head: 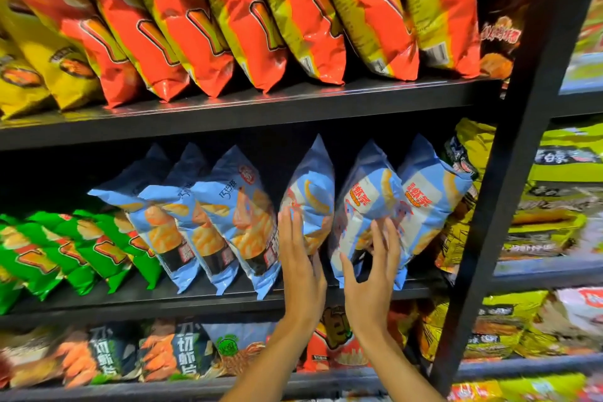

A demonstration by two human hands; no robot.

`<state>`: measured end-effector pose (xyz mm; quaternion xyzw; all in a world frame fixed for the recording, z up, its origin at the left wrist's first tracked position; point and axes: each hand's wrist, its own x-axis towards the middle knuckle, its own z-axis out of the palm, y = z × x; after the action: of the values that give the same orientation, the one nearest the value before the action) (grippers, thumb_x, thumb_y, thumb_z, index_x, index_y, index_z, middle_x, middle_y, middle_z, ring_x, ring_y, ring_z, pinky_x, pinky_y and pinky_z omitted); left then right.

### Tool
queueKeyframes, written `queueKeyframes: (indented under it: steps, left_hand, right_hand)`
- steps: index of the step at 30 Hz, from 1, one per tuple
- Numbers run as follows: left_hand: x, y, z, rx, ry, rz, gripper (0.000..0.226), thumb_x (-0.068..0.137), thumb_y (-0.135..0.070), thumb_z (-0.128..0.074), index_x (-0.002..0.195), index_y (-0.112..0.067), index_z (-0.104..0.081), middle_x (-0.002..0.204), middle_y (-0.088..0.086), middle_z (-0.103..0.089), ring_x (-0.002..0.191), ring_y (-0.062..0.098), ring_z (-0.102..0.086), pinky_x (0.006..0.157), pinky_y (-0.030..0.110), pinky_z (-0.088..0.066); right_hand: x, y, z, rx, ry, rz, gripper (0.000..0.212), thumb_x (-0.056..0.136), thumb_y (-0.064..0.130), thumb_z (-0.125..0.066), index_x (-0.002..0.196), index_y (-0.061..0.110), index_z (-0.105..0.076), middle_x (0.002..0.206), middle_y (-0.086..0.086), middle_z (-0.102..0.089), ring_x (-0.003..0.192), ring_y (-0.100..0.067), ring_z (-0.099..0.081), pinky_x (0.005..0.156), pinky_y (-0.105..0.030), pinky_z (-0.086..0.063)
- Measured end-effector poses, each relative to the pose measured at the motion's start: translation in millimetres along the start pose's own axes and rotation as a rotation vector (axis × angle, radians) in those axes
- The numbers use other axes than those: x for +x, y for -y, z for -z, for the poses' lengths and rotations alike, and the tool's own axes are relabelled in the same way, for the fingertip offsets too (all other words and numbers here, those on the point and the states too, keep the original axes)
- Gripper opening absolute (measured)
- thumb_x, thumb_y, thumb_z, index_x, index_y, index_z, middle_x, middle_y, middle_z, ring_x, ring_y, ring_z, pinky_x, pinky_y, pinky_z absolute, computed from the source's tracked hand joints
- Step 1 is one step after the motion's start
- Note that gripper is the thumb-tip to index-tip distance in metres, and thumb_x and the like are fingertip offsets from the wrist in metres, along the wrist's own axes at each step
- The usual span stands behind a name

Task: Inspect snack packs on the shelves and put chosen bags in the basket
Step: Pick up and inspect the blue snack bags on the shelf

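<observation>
Both hands reach up to the middle shelf [228, 297] of a black metal rack, where light blue snack bags stand in a row; the left hand [301, 268] lies with straight fingers flat against the side of one blue bag [311, 196] that stands apart in the middle of the row, touching it but not curled round it; the right hand [368, 277] is spread open, its fingertips touching the front of the next blue bag [365, 206] to the right, and its thumb is near the lower left edge of that bag; no bag is gripped. A third blue bag [430, 202] leans just beside it on the right; three more blue bags [208, 222] lean together on the left; further left stand green bags [58, 251]. On the upper shelf [261, 108] stands a row of red and yellow bags [228, 16]. On the lower shelf lie dark and orange packs [130, 352]. A black upright post [515, 140] rises at the right; behind it more yellow packs are blurred.
</observation>
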<state>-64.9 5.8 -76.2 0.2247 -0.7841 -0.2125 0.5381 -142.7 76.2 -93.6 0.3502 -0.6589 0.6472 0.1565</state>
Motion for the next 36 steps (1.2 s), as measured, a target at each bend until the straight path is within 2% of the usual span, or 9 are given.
queueKeyframes:
  steps: [4, 8, 15, 19, 23, 26, 30, 32, 36]
  left_hand:
    - [5.2, 3.5, -10.1, 0.097, 0.079, -0.031, 0.089, 0.091, 0.020, -0.048, 0.164, -0.010, -0.007, 0.173, 0.006, 0.005, 0.160, 0.030, 0.002, 0.124, 0.062, -0.020]
    - [0.0, 10.4, 3.2, 0.101, 0.184, -0.111, 0.087, 0.093, 0.012, -0.056, 0.164, -0.007, -0.010, 0.173, 0.010, 0.006, 0.159, 0.034, 0.004, 0.124, 0.063, -0.018]
    - [-4.1, 33.1, 97.5, 0.180, 0.162, -0.379, 0.076, 0.095, -0.007, -0.065, 0.160, -0.013, -0.026, 0.170, 0.003, -0.014, 0.158, 0.033, -0.011, 0.128, 0.047, -0.015]
    - [10.0, 79.6, 168.9, 0.377, 0.152, -0.423, 0.068, 0.091, -0.009, -0.066, 0.154, -0.012, -0.040, 0.167, 0.005, -0.023, 0.157, 0.032, -0.015, 0.127, 0.047, -0.019]
    - [18.9, 109.5, 204.0, 0.593, 0.295, -0.437, 0.064, 0.098, -0.024, -0.055, 0.158, -0.012, -0.036, 0.172, 0.009, -0.013, 0.158, 0.039, -0.006, 0.124, 0.060, -0.021]
    - [18.2, 114.6, 215.5, 0.603, 0.382, -0.446, 0.069, 0.099, -0.028, -0.053, 0.162, -0.016, -0.028, 0.173, 0.009, -0.008, 0.159, 0.040, -0.001, 0.124, 0.061, -0.021]
    - [19.0, 114.6, 219.6, 0.517, 0.424, -0.418, 0.077, 0.096, -0.020, -0.063, 0.163, -0.016, -0.024, 0.173, 0.007, -0.006, 0.159, 0.039, 0.002, 0.125, 0.059, -0.018]
    - [19.4, 114.0, 220.5, 0.501, 0.428, -0.411, 0.080, 0.094, -0.019, -0.065, 0.163, -0.017, -0.024, 0.173, 0.006, -0.006, 0.159, 0.038, 0.002, 0.126, 0.057, -0.015]
    - [20.2, 114.4, 223.5, 0.472, 0.434, -0.398, 0.078, 0.095, -0.018, -0.064, 0.163, -0.018, -0.025, 0.173, 0.004, -0.005, 0.159, 0.036, 0.004, 0.126, 0.057, -0.015]
  right_hand:
    - [-1.8, -1.5, -2.2, 0.009, -0.014, -0.021, 0.082, 0.092, 0.006, -0.076, 0.160, 0.023, -0.033, 0.169, 0.009, -0.019, 0.158, -0.014, -0.015, 0.123, -0.049, -0.029]
    - [-2.1, 0.5, 0.7, 0.011, 0.003, -0.024, 0.082, 0.092, 0.009, -0.076, 0.160, 0.020, -0.032, 0.169, 0.006, -0.018, 0.158, -0.014, -0.013, 0.123, -0.054, -0.030]
    - [-18.4, 49.5, 10.8, 0.110, -0.060, 0.032, 0.082, 0.091, 0.013, -0.076, 0.159, 0.025, -0.031, 0.167, 0.008, -0.022, 0.155, -0.025, -0.027, 0.120, -0.057, -0.035]
    - [-36.9, 93.1, -19.7, 0.134, 0.168, 0.133, 0.074, 0.094, 0.017, -0.073, 0.157, 0.028, -0.034, 0.161, 0.015, -0.033, 0.150, -0.016, -0.035, 0.120, -0.041, -0.036]
    - [-41.4, 107.3, -66.9, 0.012, 0.369, 0.056, 0.085, 0.097, 0.038, -0.069, 0.156, 0.051, -0.009, 0.163, 0.031, -0.011, 0.154, 0.002, -0.013, 0.124, -0.026, -0.023]
    - [-43.9, 111.4, -89.8, -0.063, 0.424, -0.027, 0.090, 0.096, 0.047, -0.069, 0.157, 0.048, -0.003, 0.163, 0.029, -0.005, 0.150, 0.014, 0.000, 0.121, -0.021, -0.017]
    - [-46.7, 114.2, -105.5, -0.152, 0.339, -0.097, 0.084, 0.094, 0.046, -0.071, 0.162, 0.035, -0.022, 0.165, 0.012, -0.030, 0.151, -0.011, -0.030, 0.120, -0.035, -0.036]
    - [-45.1, 114.6, -107.5, -0.150, 0.296, -0.119, 0.076, 0.095, 0.045, -0.071, 0.159, 0.036, -0.032, 0.159, 0.011, -0.042, 0.146, -0.014, -0.042, 0.114, -0.043, -0.044]
    - [-41.6, 117.0, -101.4, -0.083, 0.219, -0.206, 0.073, 0.093, 0.051, -0.071, 0.156, 0.033, -0.038, 0.150, 0.011, -0.055, 0.138, -0.011, -0.052, 0.109, -0.044, -0.048]
